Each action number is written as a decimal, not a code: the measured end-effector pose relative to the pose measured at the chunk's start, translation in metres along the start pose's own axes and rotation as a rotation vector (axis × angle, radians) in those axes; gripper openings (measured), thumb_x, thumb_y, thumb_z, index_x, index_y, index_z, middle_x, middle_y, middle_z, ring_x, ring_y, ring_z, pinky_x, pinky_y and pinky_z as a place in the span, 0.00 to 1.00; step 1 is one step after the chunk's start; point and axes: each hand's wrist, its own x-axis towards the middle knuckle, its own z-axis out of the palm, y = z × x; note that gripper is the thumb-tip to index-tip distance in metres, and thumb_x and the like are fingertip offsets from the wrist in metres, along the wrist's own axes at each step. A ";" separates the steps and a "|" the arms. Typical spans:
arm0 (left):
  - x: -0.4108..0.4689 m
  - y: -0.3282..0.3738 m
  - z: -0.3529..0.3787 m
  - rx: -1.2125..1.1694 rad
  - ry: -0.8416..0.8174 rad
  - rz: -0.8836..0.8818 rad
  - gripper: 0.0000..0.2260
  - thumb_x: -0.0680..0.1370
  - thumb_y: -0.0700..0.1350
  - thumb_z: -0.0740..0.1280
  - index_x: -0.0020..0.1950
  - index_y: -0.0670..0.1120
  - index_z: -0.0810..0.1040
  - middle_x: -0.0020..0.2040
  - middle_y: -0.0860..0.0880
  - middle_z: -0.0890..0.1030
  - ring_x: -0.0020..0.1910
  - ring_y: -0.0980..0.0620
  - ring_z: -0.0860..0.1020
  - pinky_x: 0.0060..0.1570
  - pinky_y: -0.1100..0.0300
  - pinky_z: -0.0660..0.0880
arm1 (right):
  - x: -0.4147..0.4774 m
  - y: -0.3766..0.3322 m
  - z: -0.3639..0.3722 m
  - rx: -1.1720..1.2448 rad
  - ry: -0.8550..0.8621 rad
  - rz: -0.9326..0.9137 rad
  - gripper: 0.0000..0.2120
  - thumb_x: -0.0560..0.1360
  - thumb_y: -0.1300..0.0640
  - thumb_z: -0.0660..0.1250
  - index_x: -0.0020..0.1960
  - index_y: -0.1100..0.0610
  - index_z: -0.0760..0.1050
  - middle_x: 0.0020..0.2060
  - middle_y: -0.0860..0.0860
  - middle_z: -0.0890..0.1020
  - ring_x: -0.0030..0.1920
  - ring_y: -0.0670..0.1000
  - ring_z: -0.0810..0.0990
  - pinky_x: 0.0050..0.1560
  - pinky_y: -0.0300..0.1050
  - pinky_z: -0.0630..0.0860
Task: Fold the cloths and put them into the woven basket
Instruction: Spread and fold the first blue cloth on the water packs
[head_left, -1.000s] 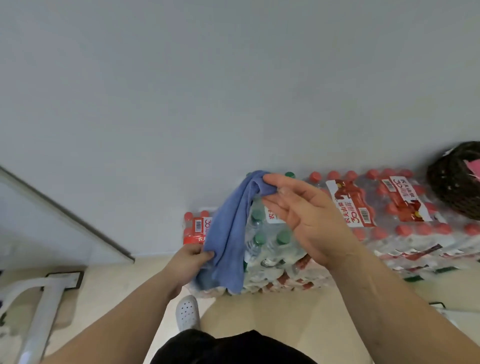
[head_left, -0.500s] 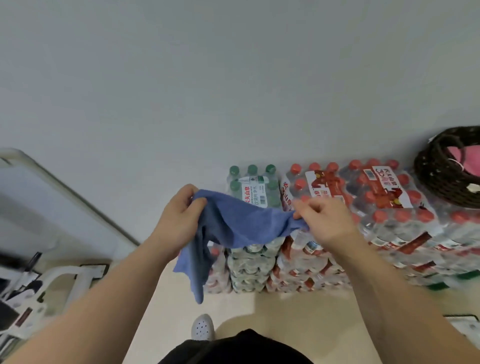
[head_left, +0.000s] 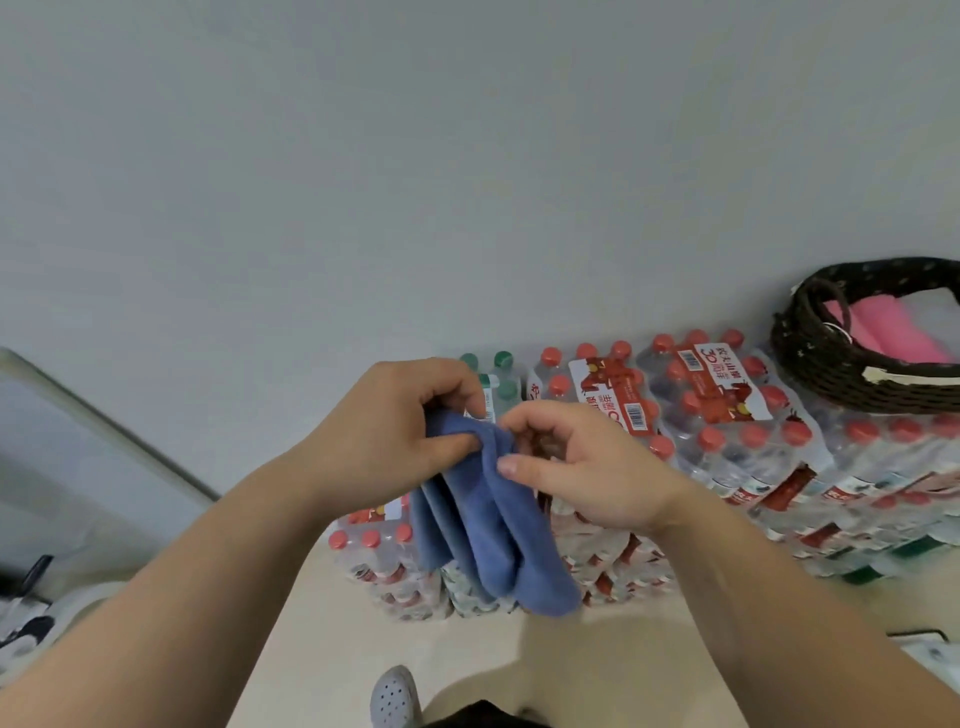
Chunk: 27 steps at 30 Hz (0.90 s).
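Observation:
A blue cloth (head_left: 488, 525) hangs doubled over in mid-air in front of me, its folds dropping toward the floor. My left hand (head_left: 395, 431) grips its top edge from the left, thumb pressed on the fabric. My right hand (head_left: 576, 467) pinches the same top edge from the right, fingers curled. The two hands nearly touch. The dark woven basket (head_left: 810, 358) stands at the far right on the bottle packs, well apart from both hands. Inside it lie a folded pink cloth (head_left: 893, 332) and a white cloth (head_left: 935, 312).
Shrink-wrapped packs of red-capped bottles (head_left: 727, 415) are stacked along the grey wall (head_left: 467, 156), with green-capped bottles (head_left: 493, 374) behind my hands. A white board (head_left: 78, 441) leans at the left. My grey shoe (head_left: 395, 696) stands on the beige floor (head_left: 597, 665).
My hands came together from a spread position, bringing the cloth's two ends to meet. The cloth now hangs doubled instead of stretched. The basket shows more fully at right.

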 end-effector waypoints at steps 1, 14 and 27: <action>-0.002 -0.001 0.003 0.001 -0.011 -0.016 0.11 0.70 0.38 0.73 0.44 0.53 0.78 0.35 0.51 0.78 0.34 0.52 0.75 0.34 0.58 0.73 | -0.002 0.003 0.000 -0.019 -0.004 0.010 0.03 0.77 0.61 0.70 0.49 0.55 0.78 0.41 0.47 0.79 0.43 0.45 0.77 0.46 0.44 0.77; 0.000 -0.046 0.031 -0.110 0.023 -0.212 0.09 0.71 0.38 0.72 0.45 0.51 0.79 0.30 0.49 0.77 0.26 0.58 0.69 0.30 0.65 0.69 | 0.011 0.027 0.009 -0.426 0.236 0.144 0.05 0.76 0.56 0.70 0.45 0.46 0.78 0.38 0.44 0.80 0.38 0.44 0.76 0.37 0.36 0.70; -0.005 -0.159 0.052 -0.202 -0.379 -0.377 0.07 0.72 0.40 0.74 0.39 0.44 0.76 0.37 0.44 0.77 0.35 0.53 0.73 0.40 0.53 0.71 | -0.015 0.049 -0.018 -0.856 0.152 0.510 0.25 0.73 0.30 0.59 0.38 0.51 0.75 0.33 0.50 0.78 0.36 0.51 0.76 0.37 0.46 0.73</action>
